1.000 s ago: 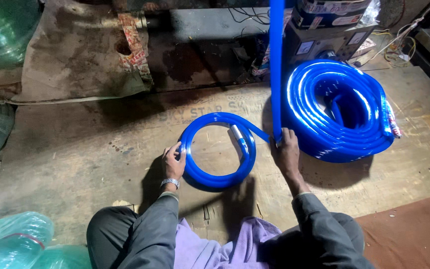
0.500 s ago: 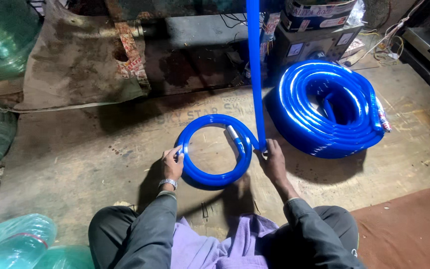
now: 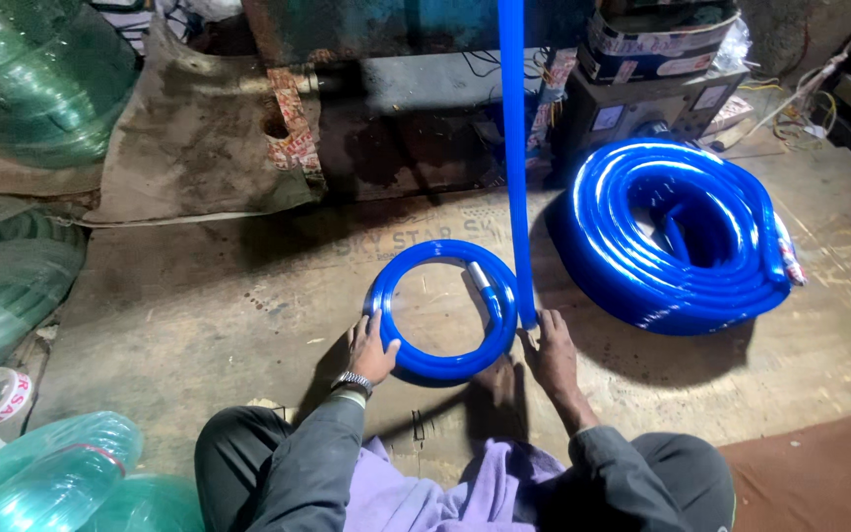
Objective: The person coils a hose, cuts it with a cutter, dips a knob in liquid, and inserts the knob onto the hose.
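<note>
Down on floor: small flat coil of blue plastic hose [image 3: 442,307], lying level before knees. Left hand [image 3: 372,350] fingers curled over coil's near-left rim. Right hand [image 3: 548,350] fingers closed round straight hose run [image 3: 514,158], long axis vertical, rising out of frame. Large blue hose coil [image 3: 677,232] just right.

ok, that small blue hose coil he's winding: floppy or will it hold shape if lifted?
The small blue coil probably springs open: both the left hand and right hand press it flat, and nothing binds it. Its glossy surface looks slippery. The hose rising taut suggests moderate stiffness.
</note>
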